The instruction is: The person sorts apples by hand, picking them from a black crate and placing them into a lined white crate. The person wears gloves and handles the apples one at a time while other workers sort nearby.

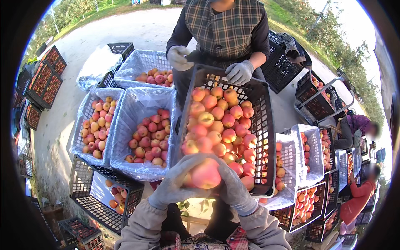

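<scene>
My left hand [182, 179] and my right hand [234, 184], both in grey gloves, hold a red-pink apple [205, 173] between them. Part of another yellowish apple shows beside it, behind my left fingers; whether I grip it too is unclear. Just beyond my hands, a black plastic crate [270, 125] holds many red and yellow apples [228, 120]. Across that crate a person in a plaid vest [218, 34] faces me, one gloved hand [240, 73] at its far rim and the other [180, 58] raised at its far left corner.
Plastic-lined crates of apples [143, 93] stand to the left, with a tilted black crate [103, 206] nearer me. More lined crates [289, 175] and stacked crates [307, 203] are on the right. A metal hand truck [325, 90] and two more people [359, 193] are further right.
</scene>
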`<action>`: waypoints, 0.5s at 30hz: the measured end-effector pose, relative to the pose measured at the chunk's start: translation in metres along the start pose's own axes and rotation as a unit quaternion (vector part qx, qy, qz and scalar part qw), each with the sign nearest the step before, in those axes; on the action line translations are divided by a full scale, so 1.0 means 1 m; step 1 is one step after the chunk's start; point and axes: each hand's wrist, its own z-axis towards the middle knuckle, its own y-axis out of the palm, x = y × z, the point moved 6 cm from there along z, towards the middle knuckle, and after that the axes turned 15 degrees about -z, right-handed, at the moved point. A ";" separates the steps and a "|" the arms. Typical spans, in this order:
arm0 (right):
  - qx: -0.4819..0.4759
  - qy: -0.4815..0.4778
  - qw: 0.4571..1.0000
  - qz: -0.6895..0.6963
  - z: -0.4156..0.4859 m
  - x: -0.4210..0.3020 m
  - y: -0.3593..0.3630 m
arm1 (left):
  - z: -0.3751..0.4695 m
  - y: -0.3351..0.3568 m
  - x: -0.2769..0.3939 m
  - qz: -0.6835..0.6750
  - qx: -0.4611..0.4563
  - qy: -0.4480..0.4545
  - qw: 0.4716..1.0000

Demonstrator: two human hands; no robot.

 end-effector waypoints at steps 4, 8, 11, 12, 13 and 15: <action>-0.129 0.152 0.939 0.281 -0.007 -0.008 0.023 | 0.000 -0.003 -0.001 -0.016 0.000 -0.036 0.999; -0.144 0.078 0.971 0.172 -0.004 -0.015 0.026 | 0.001 -0.004 -0.002 0.003 -0.004 -0.015 1.000; -0.128 0.125 0.935 0.306 -0.002 -0.009 0.032 | 0.001 -0.003 -0.002 -0.055 0.025 -0.022 0.998; -0.133 0.161 0.891 0.402 -0.001 -0.010 0.037 | 0.001 -0.003 0.000 -0.052 0.022 -0.023 0.998; -0.141 0.123 0.911 0.367 -0.001 -0.020 0.035 | 0.001 -0.002 0.002 -0.048 0.020 -0.023 0.998; -0.158 0.046 0.941 0.295 -0.006 -0.047 0.030 | 0.000 -0.001 0.002 -0.056 0.017 -0.030 0.998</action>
